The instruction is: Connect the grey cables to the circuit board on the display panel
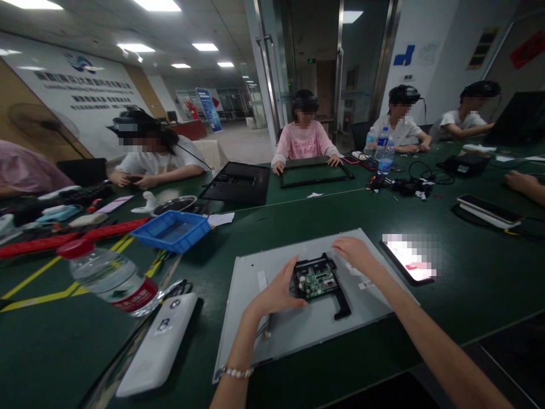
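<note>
A beaded bracelet [236, 372] circles my left wrist as I work at a dark green table [481, 272], a white device [157, 346] with a label on it lying to the left of my forearm. Before me a flat grey panel [293, 335] bears a black bracket [342, 304] holding a green circuit board [317, 286], a little right of the panel's middle. My left hand [276, 292] is at the bracket's left side, thumb and fingers set apart; whether they grip it, I cannot tell. My right hand [353, 254] is bent at the bracket's upper right corner, fingers curled, their tips too small to show whether they pinch anything. Just beyond the panel's right edge lies a phone [404, 261] with a lit screen; off to the left are a red-capped water bottle [114, 281] and, farther back, a blue tray [193, 238]. Across the table, a person in pink [304, 139] has both hands on a black rectangular bezel [317, 182], beside a black cover [238, 182] on the left and water bottles [385, 158] on the right. Others in white tops and dark headgear sit to either side, backed by glass doors [293, 57] and a lettered wall [85, 85]
</note>
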`<state>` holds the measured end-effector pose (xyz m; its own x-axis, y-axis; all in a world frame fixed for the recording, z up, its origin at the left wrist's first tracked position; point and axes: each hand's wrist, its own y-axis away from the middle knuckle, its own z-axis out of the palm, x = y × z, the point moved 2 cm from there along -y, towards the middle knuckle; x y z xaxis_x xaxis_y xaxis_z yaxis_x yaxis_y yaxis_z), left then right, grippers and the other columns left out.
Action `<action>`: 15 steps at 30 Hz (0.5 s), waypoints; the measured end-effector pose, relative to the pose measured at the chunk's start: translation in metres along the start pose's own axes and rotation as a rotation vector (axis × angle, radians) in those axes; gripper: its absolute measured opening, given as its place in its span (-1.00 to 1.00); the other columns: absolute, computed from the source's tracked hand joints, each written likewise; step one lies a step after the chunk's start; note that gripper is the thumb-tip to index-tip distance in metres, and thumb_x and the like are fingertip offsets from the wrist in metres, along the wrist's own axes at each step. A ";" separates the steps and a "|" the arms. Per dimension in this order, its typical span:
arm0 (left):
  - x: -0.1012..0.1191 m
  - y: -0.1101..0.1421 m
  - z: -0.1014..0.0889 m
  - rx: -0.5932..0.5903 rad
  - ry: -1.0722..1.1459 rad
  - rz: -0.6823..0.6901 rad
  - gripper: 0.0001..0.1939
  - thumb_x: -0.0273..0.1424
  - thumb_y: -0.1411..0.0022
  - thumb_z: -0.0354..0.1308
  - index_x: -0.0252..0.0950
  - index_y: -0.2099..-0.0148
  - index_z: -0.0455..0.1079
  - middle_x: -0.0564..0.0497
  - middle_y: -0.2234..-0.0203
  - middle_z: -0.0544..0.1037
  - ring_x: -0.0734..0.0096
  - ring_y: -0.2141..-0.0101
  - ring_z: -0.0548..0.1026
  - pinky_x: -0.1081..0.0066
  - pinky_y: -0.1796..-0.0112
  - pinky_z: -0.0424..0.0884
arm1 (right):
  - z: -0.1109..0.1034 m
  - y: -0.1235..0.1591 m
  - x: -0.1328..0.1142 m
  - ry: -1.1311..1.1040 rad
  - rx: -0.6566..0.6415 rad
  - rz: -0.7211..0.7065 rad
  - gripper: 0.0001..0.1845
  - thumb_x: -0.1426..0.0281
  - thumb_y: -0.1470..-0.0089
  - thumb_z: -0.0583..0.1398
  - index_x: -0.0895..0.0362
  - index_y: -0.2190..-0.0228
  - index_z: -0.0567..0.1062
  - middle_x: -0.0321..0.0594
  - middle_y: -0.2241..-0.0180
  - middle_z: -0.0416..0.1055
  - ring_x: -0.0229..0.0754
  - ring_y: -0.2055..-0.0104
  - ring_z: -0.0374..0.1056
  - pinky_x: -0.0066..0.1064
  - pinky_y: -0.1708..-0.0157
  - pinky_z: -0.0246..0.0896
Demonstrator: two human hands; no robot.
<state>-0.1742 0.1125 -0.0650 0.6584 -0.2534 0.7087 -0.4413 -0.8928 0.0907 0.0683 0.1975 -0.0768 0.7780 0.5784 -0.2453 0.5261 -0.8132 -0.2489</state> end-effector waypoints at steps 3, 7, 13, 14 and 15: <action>-0.001 -0.001 0.001 0.009 0.000 0.010 0.15 -0.31 0.16 0.30 -0.28 -0.34 -0.35 -0.21 -0.28 -0.14 -0.01 -0.25 -0.08 0.06 -0.21 -0.14 | 0.000 -0.010 -0.020 -0.049 0.040 -0.031 -0.73 0.43 -0.21 0.02 0.15 0.17 0.48 -0.12 0.15 0.46 -0.13 0.07 0.33 -0.35 0.06 0.13; -0.001 -0.001 0.001 0.017 -0.013 0.009 0.16 -0.32 0.17 0.31 -0.31 -0.34 -0.34 -0.22 -0.28 -0.12 -0.01 -0.24 -0.08 0.07 -0.22 -0.14 | 0.009 -0.026 -0.049 -0.034 -0.019 -0.130 -0.75 0.43 -0.20 0.03 0.16 0.21 0.49 -0.09 0.21 0.48 -0.12 0.11 0.35 -0.35 0.08 0.14; -0.002 -0.002 0.001 0.030 -0.010 0.038 0.16 -0.35 0.19 0.33 -0.29 -0.34 -0.32 -0.18 -0.28 -0.10 -0.02 -0.24 -0.07 0.10 -0.22 -0.12 | 0.022 -0.035 -0.068 0.011 -0.075 -0.180 -0.74 0.45 -0.20 0.02 0.18 0.28 0.51 -0.08 0.26 0.49 -0.09 0.15 0.38 -0.36 0.12 0.16; -0.003 -0.002 0.002 0.034 -0.009 0.041 0.16 -0.35 0.18 0.33 -0.28 -0.34 -0.31 -0.18 -0.28 -0.10 -0.02 -0.24 -0.07 0.10 -0.22 -0.13 | 0.024 -0.035 -0.069 0.011 -0.089 -0.179 -0.74 0.45 -0.20 0.01 0.18 0.28 0.51 -0.07 0.26 0.49 -0.09 0.14 0.38 -0.36 0.13 0.17; -0.004 -0.002 0.002 0.036 -0.009 0.041 0.16 -0.35 0.18 0.33 -0.28 -0.34 -0.31 -0.18 -0.28 -0.10 -0.01 -0.24 -0.07 0.11 -0.22 -0.13 | 0.024 -0.035 -0.069 0.007 -0.102 -0.177 -0.73 0.46 -0.19 0.01 0.18 0.27 0.51 -0.06 0.25 0.49 -0.09 0.14 0.38 -0.37 0.13 0.17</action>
<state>-0.1747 0.1146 -0.0691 0.6456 -0.2933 0.7051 -0.4461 -0.8942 0.0365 -0.0122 0.1875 -0.0740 0.6722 0.7130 -0.1992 0.6870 -0.7011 -0.1913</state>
